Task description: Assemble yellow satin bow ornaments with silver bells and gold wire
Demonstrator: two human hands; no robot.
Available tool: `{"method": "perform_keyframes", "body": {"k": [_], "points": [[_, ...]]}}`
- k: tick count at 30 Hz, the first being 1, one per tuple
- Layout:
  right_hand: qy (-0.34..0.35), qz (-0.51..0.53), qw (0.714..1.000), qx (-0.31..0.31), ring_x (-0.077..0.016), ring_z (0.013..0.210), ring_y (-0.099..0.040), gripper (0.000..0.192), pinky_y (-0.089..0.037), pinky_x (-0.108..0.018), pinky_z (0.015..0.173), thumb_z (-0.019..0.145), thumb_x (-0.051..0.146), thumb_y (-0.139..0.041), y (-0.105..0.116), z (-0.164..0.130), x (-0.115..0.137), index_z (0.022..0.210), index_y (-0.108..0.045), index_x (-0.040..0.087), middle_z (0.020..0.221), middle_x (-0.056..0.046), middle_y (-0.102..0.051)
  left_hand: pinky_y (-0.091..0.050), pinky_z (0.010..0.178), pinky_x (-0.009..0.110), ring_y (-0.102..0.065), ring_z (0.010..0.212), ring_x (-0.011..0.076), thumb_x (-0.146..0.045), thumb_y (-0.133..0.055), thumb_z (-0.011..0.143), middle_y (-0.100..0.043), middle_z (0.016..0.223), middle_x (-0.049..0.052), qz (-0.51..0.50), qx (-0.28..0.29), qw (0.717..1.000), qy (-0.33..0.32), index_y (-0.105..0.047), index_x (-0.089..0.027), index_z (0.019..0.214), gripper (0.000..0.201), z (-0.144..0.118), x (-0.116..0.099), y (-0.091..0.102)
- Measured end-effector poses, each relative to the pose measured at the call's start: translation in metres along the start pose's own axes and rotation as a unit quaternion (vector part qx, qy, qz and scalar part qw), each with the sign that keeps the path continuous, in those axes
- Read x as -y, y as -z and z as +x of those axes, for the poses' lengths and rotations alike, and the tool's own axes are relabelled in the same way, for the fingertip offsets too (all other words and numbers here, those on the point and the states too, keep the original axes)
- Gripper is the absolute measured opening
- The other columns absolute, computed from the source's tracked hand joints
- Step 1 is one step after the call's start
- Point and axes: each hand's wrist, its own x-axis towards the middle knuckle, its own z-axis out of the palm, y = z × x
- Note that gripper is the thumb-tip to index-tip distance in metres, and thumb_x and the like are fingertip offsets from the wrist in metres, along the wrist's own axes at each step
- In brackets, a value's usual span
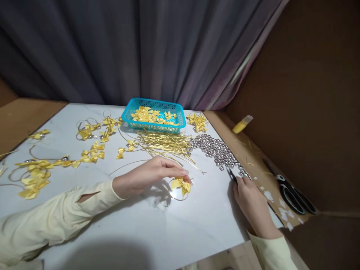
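My left hand (157, 172) is closed, pinching a yellow ribbon flower (180, 185) with a thin curved wire, just above the white tabletop. In my right hand (251, 204) is a pair of dark tweezers (231, 174), their tips by the lower edge of a pile of small silver beads (215, 148). Whether the tips touch a bead cannot be made out. Beyond my left hand lies a loose bundle of gold wires (165, 142). To its left, several more yellow flowers (92, 152) rest on the table, some with curled wires and silver beads.
A blue plastic basket (125, 115) with yellow flowers in it stands at the back. More flowers (197, 122) lie to its right. Along the brown right side are a yellow tube with a clear cap (242, 125), black-handled scissors (292, 195) and white scraps (268, 195).
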Motion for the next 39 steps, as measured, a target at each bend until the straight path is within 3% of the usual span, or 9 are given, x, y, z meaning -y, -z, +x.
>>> {"method": "perform_keyframes", "body": {"k": [5, 6, 9, 12, 17, 23, 32, 36, 39], "points": [[-0.052, 0.067, 0.996, 0.017, -0.0229, 0.057, -0.059, 0.017, -0.041, -0.031, 0.05, 0.078, 0.019, -0.04, 0.013, 0.004, -0.029, 0.079, -0.056, 0.015, 0.064, -0.011, -0.062, -0.041, 0.077, 0.025, -0.061, 0.085, 0.0167, -0.032, -0.057, 0.082, -0.071, 0.089, 0.003, 0.001, -0.01, 1.0, 0.001, -0.072, -0.019, 0.081, 0.02, 0.0, 0.0, -0.002], [-0.102, 0.164, 0.981, 0.027, -0.0231, 0.056, -0.06, 0.016, -0.043, -0.031, 0.051, 0.076, 0.025, -0.044, 0.019, 0.001, -0.032, 0.08, -0.057, 0.015, 0.062, -0.01, -0.063, -0.042, 0.077, 0.026, -0.061, 0.086, 0.0172, -0.033, -0.057, 0.082, -0.072, 0.09, 0.003, 0.005, -0.012, 1.0, 0.003, -0.072, -0.019, 0.082, 0.021, 0.0, 0.001, -0.002], [-0.151, 0.455, 0.877, 0.033, -0.0211, 0.057, -0.06, 0.04, -0.049, -0.032, 0.052, 0.076, 0.044, -0.05, 0.043, -0.015, -0.027, 0.104, -0.055, 0.016, 0.074, -0.009, -0.067, -0.042, 0.079, 0.027, -0.062, 0.088, 0.0183, -0.033, -0.058, 0.081, -0.072, 0.091, 0.004, 0.011, -0.014, 1.0, -0.001, -0.073, -0.019, 0.083, 0.02, 0.0, 0.004, -0.001], [-0.196, 0.563, 0.799, 0.081, -0.0222, 0.081, -0.065, 0.048, -0.054, -0.028, 0.065, 0.071, 0.049, -0.061, 0.068, -0.03, -0.001, 0.111, -0.058, 0.023, 0.1, -0.009, -0.067, -0.044, 0.079, 0.027, -0.062, 0.089, 0.0188, -0.032, -0.059, 0.08, -0.072, 0.092, 0.004, 0.012, -0.015, 1.0, -0.011, -0.073, -0.019, 0.083, 0.019, 0.001, 0.004, -0.001], [-0.006, 0.515, 0.851, 0.107, -0.0168, 0.063, -0.061, 0.027, -0.049, -0.021, 0.05, 0.064, 0.037, -0.073, 0.096, -0.032, 0.045, 0.086, -0.072, 0.021, 0.084, -0.007, -0.066, -0.044, 0.076, 0.026, -0.063, 0.087, 0.0193, -0.033, -0.058, 0.081, -0.072, 0.089, 0.005, 0.05, -0.026, 0.998, -0.011, -0.073, -0.017, 0.082, 0.022, 0.001, 0.003, -0.003], [0.091, 0.469, 0.876, 0.071, -0.0153, 0.058, -0.056, 0.025, -0.045, -0.022, 0.047, 0.076, 0.034, -0.064, 0.109, -0.026, 0.068, 0.097, -0.07, 0.021, 0.067, -0.003, -0.061, -0.045, 0.075, 0.026, -0.063, 0.086, 0.0193, -0.032, -0.057, 0.081, -0.072, 0.088, 0.005, 0.061, -0.027, 0.997, -0.031, -0.073, -0.017, 0.082, 0.022, 0.001, 0.004, -0.003], [0.005, 0.549, 0.812, 0.197, -0.0103, 0.051, -0.046, 0.028, -0.035, -0.02, 0.039, 0.073, 0.044, -0.064, 0.101, -0.013, 0.079, 0.079, -0.074, 0.019, 0.066, -0.002, -0.061, -0.045, 0.068, 0.027, -0.062, 0.082, 0.0217, -0.037, -0.057, 0.079, -0.072, 0.084, 0.004, 0.085, -0.04, 0.995, -0.034, -0.074, -0.017, 0.082, 0.027, 0.002, 0.007, -0.004], [0.032, 0.564, 0.798, 0.209, -0.0089, 0.052, -0.04, 0.031, -0.032, -0.02, 0.041, 0.075, 0.044, -0.061, 0.099, -0.013, 0.081, 0.089, -0.071, 0.018, 0.064, 0.0, -0.052, -0.045, 0.068, 0.028, -0.062, 0.082, 0.0215, -0.037, -0.056, 0.079, -0.072, 0.085, 0.005, 0.08, -0.046, 0.995, -0.034, -0.074, -0.017, 0.082, 0.027, 0.002, 0.007, -0.004], [0.048, 0.559, 0.802, 0.206, -0.0088, 0.051, -0.036, 0.038, -0.035, -0.022, 0.047, 0.084, 0.044, -0.05, 0.102, -0.013, 0.085, 0.067, -0.068, 0.015, 0.057, 0.002, -0.041, -0.045, 0.069, 0.028, -0.062, 0.082, 0.0213, -0.037, -0.056, 0.08, -0.071, 0.087, 0.006, 0.074, -0.045, 0.996, -0.034, -0.074, -0.017, 0.083, 0.027, 0.001, 0.007, -0.004]]}}
